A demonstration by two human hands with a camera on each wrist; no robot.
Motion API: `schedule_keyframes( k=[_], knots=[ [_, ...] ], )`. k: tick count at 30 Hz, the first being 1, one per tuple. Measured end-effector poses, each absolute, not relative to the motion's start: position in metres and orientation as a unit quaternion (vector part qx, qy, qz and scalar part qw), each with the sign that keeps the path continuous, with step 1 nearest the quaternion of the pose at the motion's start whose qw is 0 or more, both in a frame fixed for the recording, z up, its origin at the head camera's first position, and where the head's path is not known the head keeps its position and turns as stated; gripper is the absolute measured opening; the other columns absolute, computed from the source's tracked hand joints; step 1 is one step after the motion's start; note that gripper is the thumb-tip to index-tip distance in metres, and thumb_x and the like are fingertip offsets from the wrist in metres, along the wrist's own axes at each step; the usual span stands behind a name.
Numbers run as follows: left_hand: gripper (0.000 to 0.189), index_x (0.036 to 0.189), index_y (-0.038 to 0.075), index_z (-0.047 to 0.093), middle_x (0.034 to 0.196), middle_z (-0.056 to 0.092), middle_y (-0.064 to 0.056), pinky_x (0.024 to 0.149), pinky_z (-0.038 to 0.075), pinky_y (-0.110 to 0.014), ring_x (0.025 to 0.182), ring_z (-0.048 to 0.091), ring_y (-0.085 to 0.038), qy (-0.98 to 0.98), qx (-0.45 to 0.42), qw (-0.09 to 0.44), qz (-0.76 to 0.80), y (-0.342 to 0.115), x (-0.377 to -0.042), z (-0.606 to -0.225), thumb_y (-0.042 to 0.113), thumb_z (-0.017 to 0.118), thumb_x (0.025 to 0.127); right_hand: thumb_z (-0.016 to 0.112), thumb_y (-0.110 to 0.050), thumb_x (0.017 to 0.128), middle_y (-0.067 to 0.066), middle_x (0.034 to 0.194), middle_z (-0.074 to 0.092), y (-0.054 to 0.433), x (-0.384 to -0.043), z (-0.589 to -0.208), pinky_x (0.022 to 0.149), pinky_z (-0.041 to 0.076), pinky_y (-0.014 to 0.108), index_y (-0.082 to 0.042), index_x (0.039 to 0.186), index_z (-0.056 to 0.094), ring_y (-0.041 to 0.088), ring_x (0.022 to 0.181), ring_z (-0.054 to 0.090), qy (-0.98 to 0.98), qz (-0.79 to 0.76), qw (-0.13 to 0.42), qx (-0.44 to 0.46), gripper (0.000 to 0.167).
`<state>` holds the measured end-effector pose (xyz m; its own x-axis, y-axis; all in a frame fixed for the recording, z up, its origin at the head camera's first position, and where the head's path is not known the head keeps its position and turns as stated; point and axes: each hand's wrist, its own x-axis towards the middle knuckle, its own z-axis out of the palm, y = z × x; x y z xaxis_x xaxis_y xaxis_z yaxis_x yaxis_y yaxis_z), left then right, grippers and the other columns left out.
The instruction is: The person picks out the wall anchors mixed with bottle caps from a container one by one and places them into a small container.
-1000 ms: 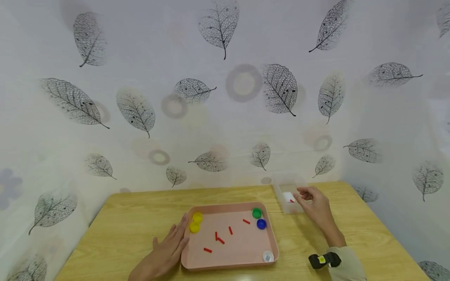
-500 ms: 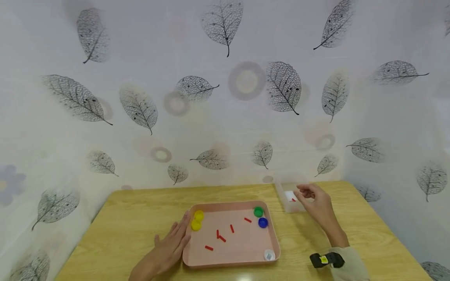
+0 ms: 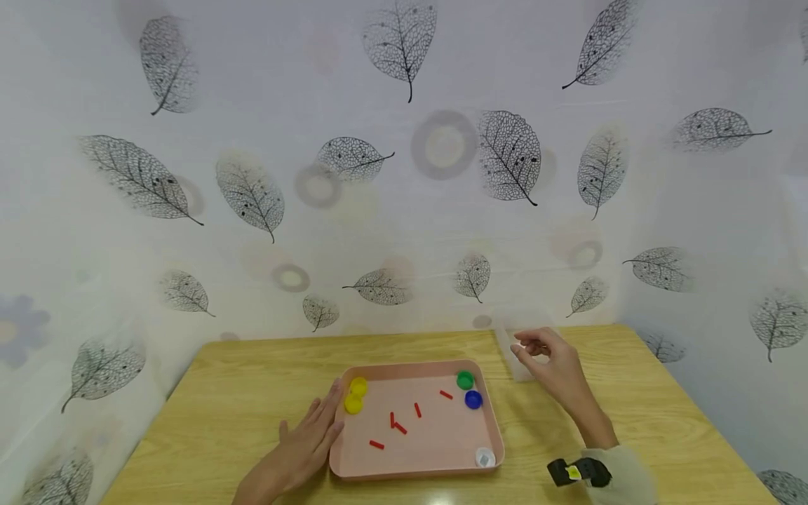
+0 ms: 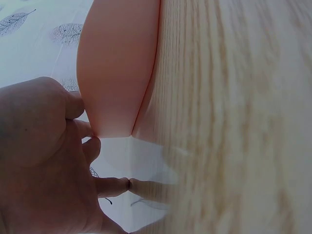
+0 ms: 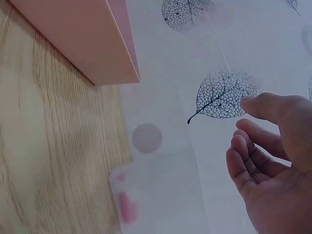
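My left hand (image 3: 295, 449) rests with extended fingers along the left wall of a pink tray (image 3: 416, 474), touching its rim. In the left wrist view, the fingers (image 4: 111, 186) lie beside the tray's outer wall (image 4: 114, 73). My right hand (image 3: 558, 368) hovers over a clear plastic box (image 3: 522, 372) at the back right and hides much of it. The right wrist view shows the thumb (image 5: 265, 106) apart from the loosely bent fingers, with nothing visible between them. Several short red sticks (image 3: 418, 410) lie scattered in the tray.
Two yellow caps (image 3: 354, 403) sit at the tray's left, a green cap (image 3: 465, 379) and a blue cap (image 3: 473, 399) at its right. A clear round cap (image 3: 485, 458) occupies the near right corner. A leaf-patterned wall covering (image 3: 379, 224) rises behind the wooden table (image 3: 252, 379).
My right hand has shifted slightly left over the clear box, covering the white piece and red stick seen there before. My left hand stays on the tray.
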<state>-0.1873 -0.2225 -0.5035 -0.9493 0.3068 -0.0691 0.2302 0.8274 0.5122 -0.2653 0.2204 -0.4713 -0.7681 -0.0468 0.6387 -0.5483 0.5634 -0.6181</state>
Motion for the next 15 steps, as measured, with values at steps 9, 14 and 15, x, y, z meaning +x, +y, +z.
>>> schedule_keyframes(
  k=[9,14,15],
  knots=[
    [0.063,0.167,0.025,0.006,0.172,0.006,0.003,0.098,-0.004,-0.090,0.153,0.019,-0.043,0.952,0.137,0.082,0.262,-0.222,-0.187,-0.503,0.045,0.031,0.113,0.079,0.001,0.088,0.004,0.093,0.066,0.203,-0.260,-0.471,0.070,0.052,0.017,-0.002,0.106,0.073,0.009,0.078,0.060,-0.831,0.444,0.272,0.197,0.019],
    [0.063,0.167,0.026,0.005,0.172,0.005,0.003,0.098,-0.004,-0.089,0.154,0.018,-0.043,0.952,0.133,0.086,0.263,-0.222,-0.188,-0.503,0.046,0.030,0.113,0.078,0.001,0.089,0.002,0.093,0.067,0.191,-0.256,-0.475,0.070,0.057,0.025,-0.003,0.106,0.073,0.010,0.079,0.061,-0.824,0.456,0.259,0.215,0.018],
    [0.063,0.167,0.026,0.005,0.172,0.005,0.004,0.098,-0.004,-0.089,0.154,0.018,-0.043,0.951,0.133,0.087,0.263,-0.222,-0.188,-0.503,0.046,0.030,0.113,0.078,0.001,0.089,0.002,0.093,0.067,0.189,-0.256,-0.476,0.070,0.057,0.027,-0.003,0.106,0.073,0.010,0.079,0.061,-0.823,0.457,0.257,0.218,0.018]
  ],
)
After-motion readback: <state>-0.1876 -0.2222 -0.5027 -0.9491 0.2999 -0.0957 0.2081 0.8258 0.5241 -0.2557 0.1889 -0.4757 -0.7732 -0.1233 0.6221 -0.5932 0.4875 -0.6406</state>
